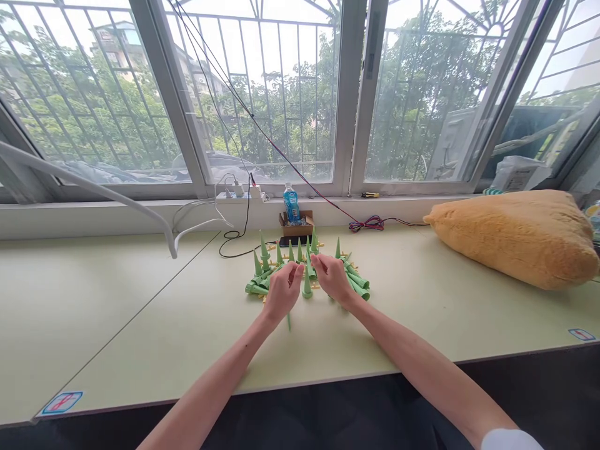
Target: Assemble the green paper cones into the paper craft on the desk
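Observation:
My left hand (284, 289) is closed, with the narrow tip of a green plant-watering spike (289, 322) pointing down from beneath it. Close by on the right, my right hand (332, 276) has its thumb and fingers pinched together. Whatever sits in that pinch is too small to make out. Between the two hands a green spike (307, 285) stands upright on the table. More spikes stand behind it, while others lie in piles to the left (257, 288) and right (360, 283). Small yellow valve-like pieces (316, 286) lie among them.
Behind the spikes are a dark phone (295, 240), a small cardboard box (304, 230) and a blue-labelled bottle (291, 205). An orange plush cushion (515, 237) lies at right. A white lamp arm (117, 199) reaches in from the left. Cables (368, 223) run along the sill.

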The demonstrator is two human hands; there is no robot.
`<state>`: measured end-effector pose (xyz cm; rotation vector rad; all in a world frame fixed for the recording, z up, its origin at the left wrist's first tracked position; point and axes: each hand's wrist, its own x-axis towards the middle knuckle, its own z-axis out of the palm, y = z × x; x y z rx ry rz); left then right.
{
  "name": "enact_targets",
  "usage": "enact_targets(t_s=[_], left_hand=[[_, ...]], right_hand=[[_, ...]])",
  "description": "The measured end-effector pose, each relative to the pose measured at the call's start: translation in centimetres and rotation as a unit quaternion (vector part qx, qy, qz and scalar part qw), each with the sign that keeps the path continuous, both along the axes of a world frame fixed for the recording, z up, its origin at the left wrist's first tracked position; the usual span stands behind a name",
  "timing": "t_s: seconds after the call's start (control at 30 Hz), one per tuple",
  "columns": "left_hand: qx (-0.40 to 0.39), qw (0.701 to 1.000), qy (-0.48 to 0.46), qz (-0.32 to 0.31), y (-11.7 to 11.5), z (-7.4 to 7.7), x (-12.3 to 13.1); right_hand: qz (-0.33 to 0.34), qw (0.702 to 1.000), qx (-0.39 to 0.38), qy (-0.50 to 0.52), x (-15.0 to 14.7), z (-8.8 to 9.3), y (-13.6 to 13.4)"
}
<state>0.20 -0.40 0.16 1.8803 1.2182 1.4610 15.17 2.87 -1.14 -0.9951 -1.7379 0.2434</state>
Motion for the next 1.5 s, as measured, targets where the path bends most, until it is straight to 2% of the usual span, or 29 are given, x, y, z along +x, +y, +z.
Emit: enact_targets(t_s=[0.13,0.33,0.43,0.53,0.63,0.73,0.8,0.9,1.0,1.07,1.13,1.23,1.3,1.37,1.43,1.5], left_hand=[[0.011,1.0,0.024,-0.017,-0.4,-0.2,0.1],[-0.012,0.984,0.085,-0.157,-1.6,-0.9,0.5],[0.01,0.973,0.138,-0.185,-2.0,-1.3,0.7],[0.053,0.971,0.175,-0.155,-1.9,-1.0,0.5],[0.076,0.977,0.185,-0.068,-1.3,0.3,-0.3],[0.051,0.972,0.23,0.015,-0.5,2.0,-2.1],[0.0,0.962,0.268,0.05,0.0,2.7,-3.7],[-0.095,0.931,0.345,0.073,0.4,2.5,-6.1],[-0.129,0.929,0.34,0.072,0.4,1.3,-7.6],[-0.138,0.933,0.328,0.054,0.3,0.7,-7.9],[-0.149,0.923,0.351,0.049,0.1,0.6,-7.9],[-0.17,0.881,0.438,0.063,-0.3,1.1,-7.5],[-0.166,0.854,0.488,0.07,-0.6,1.6,-7.3],[-0.149,0.841,0.513,0.082,-1.1,2.0,-7.1],[-0.119,0.844,0.514,0.098,-1.6,2.4,-6.6],[-0.06,0.864,0.488,0.107,-2.0,2.9,-5.7]], right_hand=[[0.0,1.0,-0.006,-0.006,0.0,-0.2,0.0],[-0.004,1.0,-0.007,-0.011,0.0,-0.4,0.2],[-0.01,1.0,-0.003,-0.015,-0.1,-0.5,0.3],[-0.008,1.0,-0.001,-0.015,-0.1,-0.6,0.4],[-0.001,1.0,0.001,-0.012,-0.1,-0.6,0.4],[0.004,1.0,0.002,-0.008,-0.2,-0.7,0.5],[0.008,1.0,0.003,-0.005,-0.2,-0.7,0.5],[0.015,1.0,0.005,0.001,-0.3,-0.8,0.6],[0.018,1.0,0.003,0.005,-0.4,-0.8,0.6],[0.018,1.0,-0.001,0.005,-0.4,-0.8,0.5],[0.019,1.0,-0.004,0.004,-0.4,-0.8,0.5],[0.022,1.0,-0.006,0.006,-0.5,-0.8,0.5],[0.023,1.0,-0.006,0.008,-0.5,-0.8,0.4],[0.02,1.0,-0.005,0.008,-0.6,-0.7,0.4],[0.019,1.0,-0.005,0.008,-0.7,-0.7,0.3],[0.019,1.0,-0.003,0.011,-0.8,-0.6,0.3]])
